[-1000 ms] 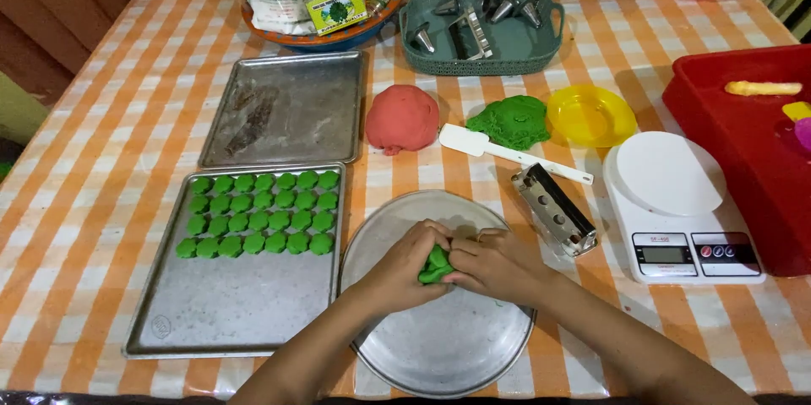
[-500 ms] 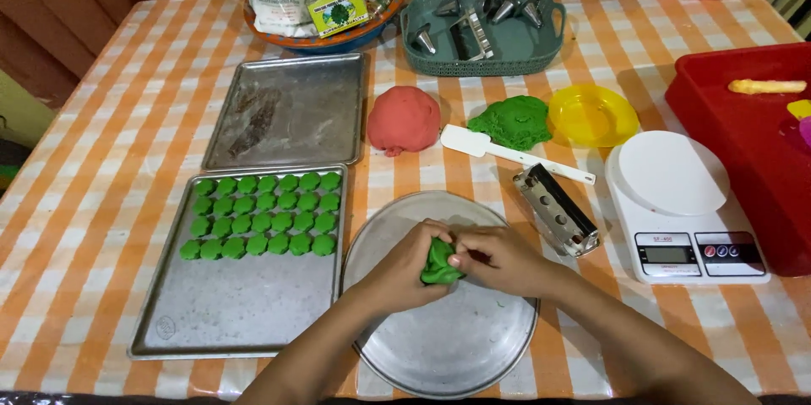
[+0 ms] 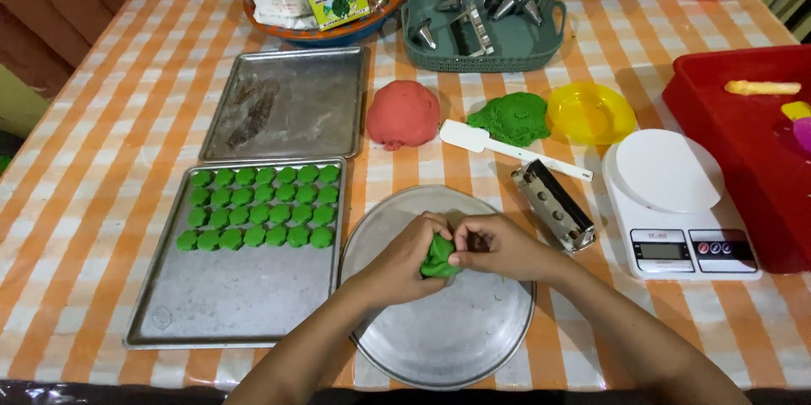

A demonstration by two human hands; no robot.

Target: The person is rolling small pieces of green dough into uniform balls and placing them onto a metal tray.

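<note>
Fingers of the left hand [image 3: 397, 261] and right hand [image 3: 498, 246] pinch one green dough lump [image 3: 439, 256] between them, above the round metal pan [image 3: 456, 337] at the counter's near edge.

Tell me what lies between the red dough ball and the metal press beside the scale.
In the head view, a white plastic scraper lies slanted between the red dough ball and the metal press, with the green dough mound just above it.

Green dough lump [image 3: 439, 256]; orange-and-white checked tablecloth [image 3: 101, 118]; red dough ball [image 3: 403, 114]
</note>
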